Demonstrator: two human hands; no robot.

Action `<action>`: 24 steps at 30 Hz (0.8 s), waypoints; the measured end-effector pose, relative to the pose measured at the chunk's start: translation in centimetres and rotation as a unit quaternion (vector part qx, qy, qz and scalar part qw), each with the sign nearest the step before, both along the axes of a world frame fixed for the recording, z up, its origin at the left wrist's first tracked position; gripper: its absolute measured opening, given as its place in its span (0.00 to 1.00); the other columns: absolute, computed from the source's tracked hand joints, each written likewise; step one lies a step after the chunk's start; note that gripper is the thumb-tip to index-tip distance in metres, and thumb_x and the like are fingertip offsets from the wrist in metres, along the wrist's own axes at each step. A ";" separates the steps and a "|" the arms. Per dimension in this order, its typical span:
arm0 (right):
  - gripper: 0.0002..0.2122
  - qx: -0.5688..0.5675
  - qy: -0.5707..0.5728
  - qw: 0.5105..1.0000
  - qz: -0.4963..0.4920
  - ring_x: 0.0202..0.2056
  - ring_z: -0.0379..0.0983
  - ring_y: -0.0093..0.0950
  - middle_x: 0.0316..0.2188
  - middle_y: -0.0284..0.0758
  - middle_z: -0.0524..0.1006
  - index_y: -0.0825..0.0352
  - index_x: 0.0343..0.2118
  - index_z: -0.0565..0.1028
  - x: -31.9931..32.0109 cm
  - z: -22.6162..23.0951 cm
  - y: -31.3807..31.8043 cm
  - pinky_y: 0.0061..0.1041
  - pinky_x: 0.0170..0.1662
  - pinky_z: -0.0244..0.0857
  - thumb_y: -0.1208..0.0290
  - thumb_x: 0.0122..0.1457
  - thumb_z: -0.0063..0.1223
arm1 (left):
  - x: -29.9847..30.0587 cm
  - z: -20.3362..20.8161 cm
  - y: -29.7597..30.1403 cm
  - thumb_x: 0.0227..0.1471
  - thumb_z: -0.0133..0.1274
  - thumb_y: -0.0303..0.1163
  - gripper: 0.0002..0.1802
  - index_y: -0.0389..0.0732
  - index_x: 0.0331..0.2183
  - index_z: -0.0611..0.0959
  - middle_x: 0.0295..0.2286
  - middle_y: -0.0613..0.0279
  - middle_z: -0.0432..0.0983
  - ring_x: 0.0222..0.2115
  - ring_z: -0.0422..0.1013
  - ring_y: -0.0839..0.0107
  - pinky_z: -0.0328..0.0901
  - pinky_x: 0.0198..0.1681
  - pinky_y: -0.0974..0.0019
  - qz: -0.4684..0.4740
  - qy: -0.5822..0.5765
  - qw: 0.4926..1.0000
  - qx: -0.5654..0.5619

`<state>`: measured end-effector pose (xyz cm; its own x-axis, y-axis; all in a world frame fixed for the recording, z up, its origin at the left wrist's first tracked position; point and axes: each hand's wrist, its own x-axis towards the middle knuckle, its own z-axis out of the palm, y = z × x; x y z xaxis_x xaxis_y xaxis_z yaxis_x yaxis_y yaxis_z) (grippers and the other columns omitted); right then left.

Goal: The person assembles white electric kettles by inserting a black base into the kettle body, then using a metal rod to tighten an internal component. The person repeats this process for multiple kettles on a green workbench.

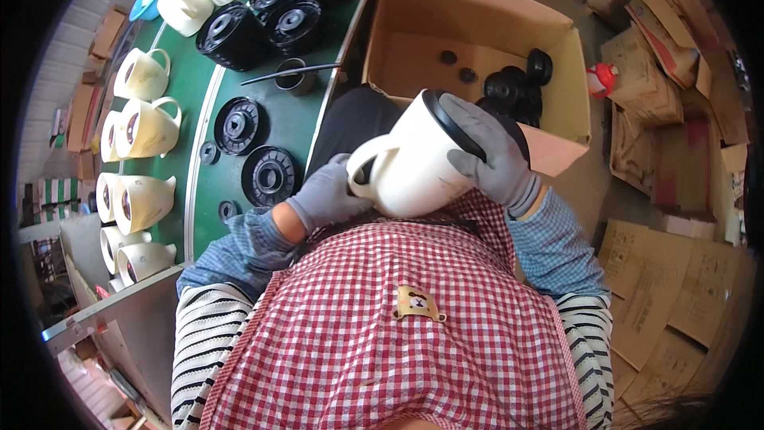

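Looking at a white jug (420, 163) held just on the near side of the cardboard box (406, 28). Tipped well off upright, btw: on a slant, with a long axis going from low left, away from the box, to upper right, toward it. So, black ring (446, 121) at the box end, and the opposite end farther from the box, down by the checked apron (374, 295).

Would call that ring the bit to watch, honestly. Sits right under the right hand (495, 153), easily the nearer of the two and also the one closer to the box. Clearly grasping there: fingers laid over the ring's end, thumb along the jug's side.

Now for the left hand (330, 193), farther from the box and left of the jug. Touching the handle (372, 146) low down, fingers curled. Can't tell whether properly gripping or just steadying, with too much hidden.

Rest of the setup: left of the box, a green table (187, 80) with black discs (236, 126), plus a row of similar pale jugs (150, 129) on the side farthest from the box. Inside the box, a bunch of black caps (509, 91).
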<state>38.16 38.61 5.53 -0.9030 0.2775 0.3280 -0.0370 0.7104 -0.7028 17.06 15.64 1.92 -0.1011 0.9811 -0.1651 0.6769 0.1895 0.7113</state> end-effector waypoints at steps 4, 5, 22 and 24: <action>0.26 0.002 0.017 0.990 0.142 0.58 0.71 0.46 0.54 0.48 0.77 0.72 0.54 0.76 -2.2 2.5 4.4 0.43 0.65 0.59 0.52 0.65 0.53 | 0.4 -1.7 0.6 0.46 0.65 0.43 0.30 0.43 0.51 0.81 0.49 0.45 0.76 0.49 0.73 0.48 0.68 0.55 0.54 -0.114 -0.001 0.984 -0.134; 0.24 -0.020 0.018 0.985 0.168 0.58 0.72 0.45 0.53 0.46 0.78 0.71 0.52 0.78 -2.4 1.9 4.7 0.44 0.65 0.59 0.53 0.65 0.52 | -0.7 1.2 2.6 0.48 0.62 0.39 0.27 0.42 0.51 0.81 0.44 0.46 0.80 0.46 0.76 0.50 0.70 0.52 0.54 -0.153 0.010 0.960 -0.235; 0.47 0.131 -0.039 0.946 0.293 0.70 0.44 0.50 0.69 0.45 0.56 0.50 0.66 0.66 -7.8 -1.4 8.5 0.60 0.70 0.36 0.29 0.43 0.59 | -6.5 -1.7 21.0 0.61 0.54 0.35 0.21 0.43 0.54 0.80 0.52 0.49 0.75 0.56 0.70 0.56 0.67 0.60 0.57 -0.350 -0.224 0.857 0.304; 0.45 0.076 -0.080 0.935 0.338 0.72 0.41 0.50 0.71 0.42 0.53 0.48 0.67 0.64 -8.8 -0.5 6.8 0.60 0.70 0.28 0.36 0.45 0.61 | -6.5 -3.2 20.8 0.59 0.55 0.38 0.17 0.43 0.48 0.84 0.49 0.50 0.78 0.52 0.72 0.54 0.67 0.57 0.56 -0.268 -0.368 0.890 0.020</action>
<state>29.37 45.38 5.07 -0.8964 -0.4120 0.1632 -0.4159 0.6551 -0.6307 10.52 36.43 -1.31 0.5042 0.8625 0.0437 0.0108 -0.0569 0.9983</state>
